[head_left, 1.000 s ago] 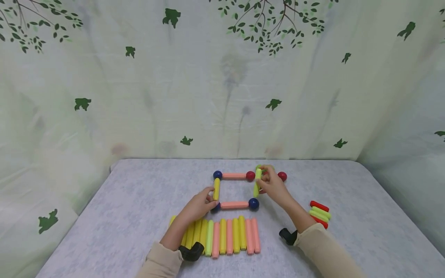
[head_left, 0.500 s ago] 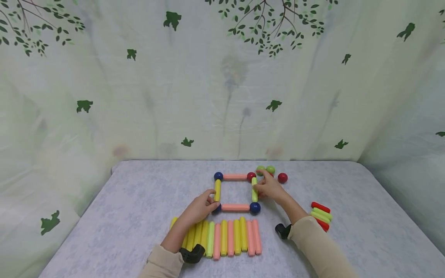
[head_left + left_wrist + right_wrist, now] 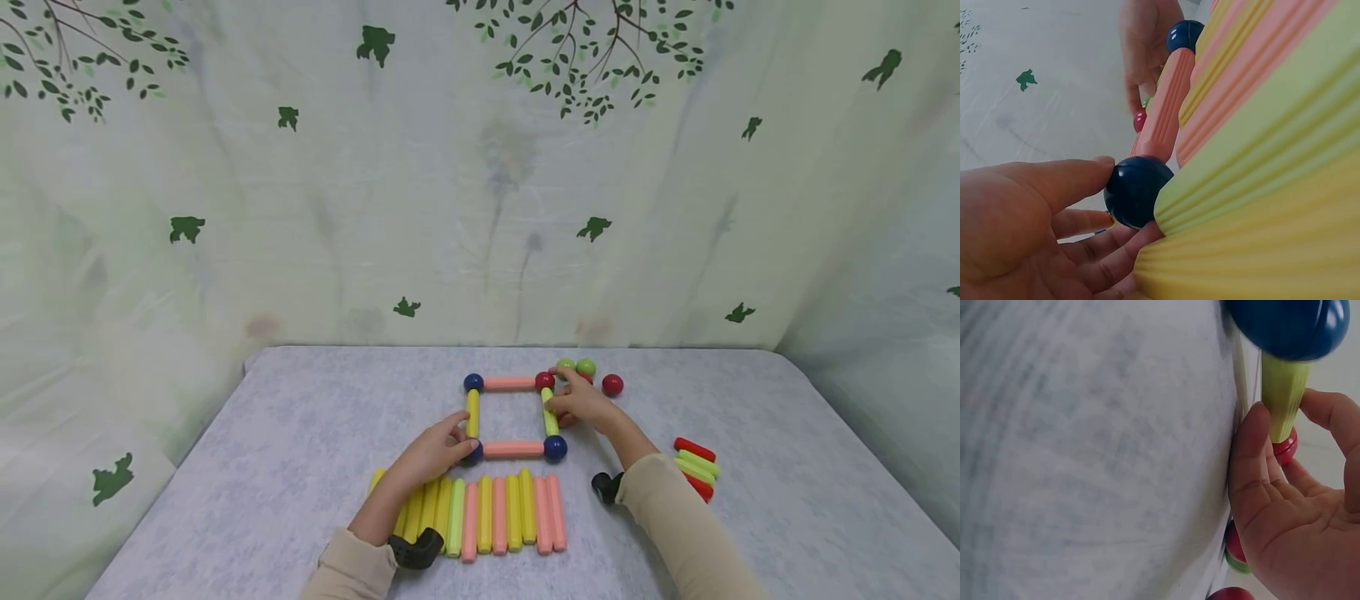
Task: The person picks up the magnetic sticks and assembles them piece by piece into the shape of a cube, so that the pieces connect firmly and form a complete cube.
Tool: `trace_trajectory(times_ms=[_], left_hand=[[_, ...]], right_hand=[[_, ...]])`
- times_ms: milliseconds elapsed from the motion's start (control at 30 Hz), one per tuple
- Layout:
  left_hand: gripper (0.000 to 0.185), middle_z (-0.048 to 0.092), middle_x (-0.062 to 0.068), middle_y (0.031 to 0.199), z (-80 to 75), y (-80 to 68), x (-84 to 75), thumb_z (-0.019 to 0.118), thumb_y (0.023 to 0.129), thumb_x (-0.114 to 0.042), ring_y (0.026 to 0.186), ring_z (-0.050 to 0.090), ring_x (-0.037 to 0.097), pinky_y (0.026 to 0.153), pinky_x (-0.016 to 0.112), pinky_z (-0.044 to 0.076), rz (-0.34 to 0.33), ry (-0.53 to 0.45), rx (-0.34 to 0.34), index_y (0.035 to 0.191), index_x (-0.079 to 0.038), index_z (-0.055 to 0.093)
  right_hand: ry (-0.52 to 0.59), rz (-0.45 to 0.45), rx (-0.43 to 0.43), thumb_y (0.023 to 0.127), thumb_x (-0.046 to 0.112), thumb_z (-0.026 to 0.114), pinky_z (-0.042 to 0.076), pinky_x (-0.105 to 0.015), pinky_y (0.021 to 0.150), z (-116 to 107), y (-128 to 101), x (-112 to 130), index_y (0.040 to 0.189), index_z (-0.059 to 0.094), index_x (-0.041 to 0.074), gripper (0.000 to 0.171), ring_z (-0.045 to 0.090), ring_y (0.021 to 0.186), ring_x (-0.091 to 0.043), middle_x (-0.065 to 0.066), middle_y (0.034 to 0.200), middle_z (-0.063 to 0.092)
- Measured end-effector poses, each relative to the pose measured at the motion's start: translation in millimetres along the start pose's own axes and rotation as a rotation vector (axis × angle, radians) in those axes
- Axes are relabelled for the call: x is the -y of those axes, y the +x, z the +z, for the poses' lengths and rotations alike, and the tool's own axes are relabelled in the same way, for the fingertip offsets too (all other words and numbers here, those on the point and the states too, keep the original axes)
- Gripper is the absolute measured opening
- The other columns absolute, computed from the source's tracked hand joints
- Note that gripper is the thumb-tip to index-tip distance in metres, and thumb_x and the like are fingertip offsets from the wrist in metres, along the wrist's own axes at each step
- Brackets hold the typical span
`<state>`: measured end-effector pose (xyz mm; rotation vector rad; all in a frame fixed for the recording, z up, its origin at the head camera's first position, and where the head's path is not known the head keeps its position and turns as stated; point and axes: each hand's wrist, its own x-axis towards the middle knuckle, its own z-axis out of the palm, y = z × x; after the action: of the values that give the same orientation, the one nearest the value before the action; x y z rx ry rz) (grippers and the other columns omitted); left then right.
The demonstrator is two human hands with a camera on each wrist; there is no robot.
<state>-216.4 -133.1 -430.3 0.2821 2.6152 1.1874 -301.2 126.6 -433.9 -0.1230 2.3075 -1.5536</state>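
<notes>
A square frame of sticks and balls lies on the table, with a yellow stick (image 3: 472, 412) on its left, a pink stick (image 3: 510, 384) at the back and another pink stick (image 3: 513, 450) in front. My left hand (image 3: 433, 447) pinches the blue ball (image 3: 1138, 192) at the front left corner between thumb and fingers. On the right side, my right hand (image 3: 588, 407) holds a light green stick (image 3: 1285, 394) between thumb and fingers. That stick spans from a red ball (image 3: 544, 381) to a blue ball (image 3: 555, 448). My right index finger reaches beside the red ball.
A row of yellow, pink and light green sticks (image 3: 499, 517) lies in front of the frame, partly under my left forearm. Green balls (image 3: 586, 367) and a red ball (image 3: 612, 385) sit at the back right. Red and light green sticks (image 3: 696, 462) lie beyond my right sleeve.
The light green stick, held up over the right side a second ago, has come down between the red and blue balls. My left hand stays at its corner.
</notes>
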Motion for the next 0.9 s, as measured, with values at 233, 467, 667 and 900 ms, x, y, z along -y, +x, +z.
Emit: trace_trajectory(times_ms=[233,467,667,900], left_hand=[[0.058,0.052,0.003,0.090,2.4,0.3,-0.7,0.054,0.090,-0.028,0.064,0.048,0.015,0.055,0.028,0.039,0.006,-0.001,0.011,0.138,-0.005,0.031],[0.057,0.054,0.007,0.108,-13.2,-5.4,-5.9,0.054,0.091,-0.029,0.084,0.053,0.019,0.065,0.033,0.045,-0.017,0.044,-0.029,0.138,-0.008,0.031],[0.053,0.052,0.007,0.113,-37.7,-24.6,-7.9,0.057,0.089,-0.025,0.095,0.053,0.021,0.077,0.038,0.047,0.056,0.076,-0.192,0.136,-0.011,0.037],[0.052,0.048,0.013,0.117,-49.4,-66.2,18.2,0.061,0.087,-0.018,0.103,0.048,0.025,0.083,0.041,0.044,0.085,0.167,-0.253,0.133,-0.007,0.039]], right_hand=[[0.003,0.005,0.003,0.081,0.005,0.062,0.052,-0.033,0.062,-1.2,-3.3,1.7,0.136,0.028,0.008,0.065,0.055,0.065,-0.019,-0.014,0.088,0.055],[-0.133,-0.114,0.009,0.085,0.014,0.062,0.050,-0.036,0.073,-15.1,-23.9,12.7,0.138,0.024,0.004,0.066,0.057,0.082,-0.025,-0.014,0.099,0.054],[-0.249,-0.263,-0.059,0.083,0.033,0.064,0.046,-0.042,0.082,-38.9,-75.6,21.1,0.137,0.028,0.011,0.068,0.049,0.105,-0.031,-0.018,0.118,0.048],[-0.356,-0.303,-0.150,0.081,0.034,0.065,0.046,-0.046,0.081,-63.3,-139.4,-2.4,0.134,0.032,0.010,0.067,0.049,0.105,-0.037,-0.017,0.118,0.049]])
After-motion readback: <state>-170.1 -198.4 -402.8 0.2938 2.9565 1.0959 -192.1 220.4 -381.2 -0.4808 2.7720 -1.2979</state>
